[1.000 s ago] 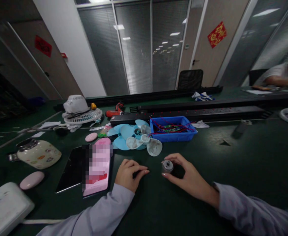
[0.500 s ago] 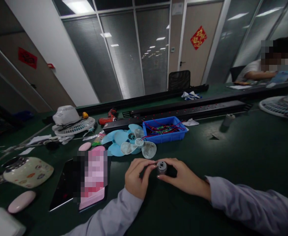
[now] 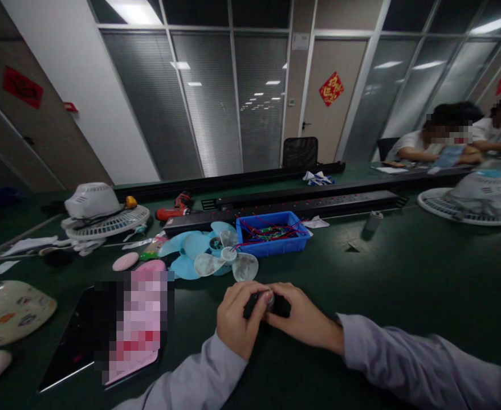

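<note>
Between my two hands is a small grey cylindrical motor (image 3: 271, 304), mostly covered by fingers. My left hand (image 3: 237, 318) is closed, with its thumb lying across the motor's top and its forefinger behind. From the other side my right hand (image 3: 305, 320) grips it between thumb and fingers. Beyond the hands lie light-blue fan blades (image 3: 182, 247) and a smaller greyish fan blade (image 3: 247, 266). A blue bin (image 3: 271, 247) of red wires and green circuit boards stands just behind them.
Left of me are a tablet (image 3: 68, 336), a pink case (image 3: 147, 319), and a cream patterned container (image 3: 15, 313). Farther back sit a white fan housing (image 3: 94, 199), a red drill (image 3: 177, 208), and a metal cylinder (image 3: 376, 216). People sit at the far right.
My left thumb has moved onto the motor's top, and the hands have closed in around it. The view has turned slightly right, bringing a second person into sight.
</note>
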`<state>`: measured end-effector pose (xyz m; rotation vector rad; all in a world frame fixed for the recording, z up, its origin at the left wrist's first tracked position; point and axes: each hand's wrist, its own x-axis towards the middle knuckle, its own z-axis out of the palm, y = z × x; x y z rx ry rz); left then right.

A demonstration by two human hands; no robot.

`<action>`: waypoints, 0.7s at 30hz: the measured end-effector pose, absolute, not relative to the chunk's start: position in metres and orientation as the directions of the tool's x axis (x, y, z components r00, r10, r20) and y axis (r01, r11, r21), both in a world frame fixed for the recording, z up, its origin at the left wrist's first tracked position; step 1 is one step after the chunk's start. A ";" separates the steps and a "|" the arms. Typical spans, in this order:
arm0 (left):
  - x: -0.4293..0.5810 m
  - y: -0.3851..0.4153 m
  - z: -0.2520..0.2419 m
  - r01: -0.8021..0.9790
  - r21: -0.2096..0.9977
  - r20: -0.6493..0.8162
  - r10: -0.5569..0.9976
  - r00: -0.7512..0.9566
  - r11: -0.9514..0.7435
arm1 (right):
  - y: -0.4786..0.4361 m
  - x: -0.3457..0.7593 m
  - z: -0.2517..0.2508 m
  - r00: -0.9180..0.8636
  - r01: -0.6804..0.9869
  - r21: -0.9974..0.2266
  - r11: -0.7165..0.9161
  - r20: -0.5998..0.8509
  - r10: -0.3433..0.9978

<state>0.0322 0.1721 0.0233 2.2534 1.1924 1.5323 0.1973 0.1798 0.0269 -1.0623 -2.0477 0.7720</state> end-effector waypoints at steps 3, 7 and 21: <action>0.031 0.172 0.022 0.527 0.542 0.699 0.699 0.149 -0.655 | 0.180 0.197 0.026 -0.430 0.428 -0.760 0.490 0.306 0.850; 0.029 0.173 0.022 0.557 0.525 0.696 0.701 0.154 -0.644 | 0.180 0.198 0.026 -0.434 0.420 -0.762 0.494 0.309 0.846; 0.030 0.176 0.026 0.488 0.625 0.639 0.758 0.130 -0.610 | 0.180 0.198 0.024 -0.460 0.424 -0.738 0.525 0.324 0.827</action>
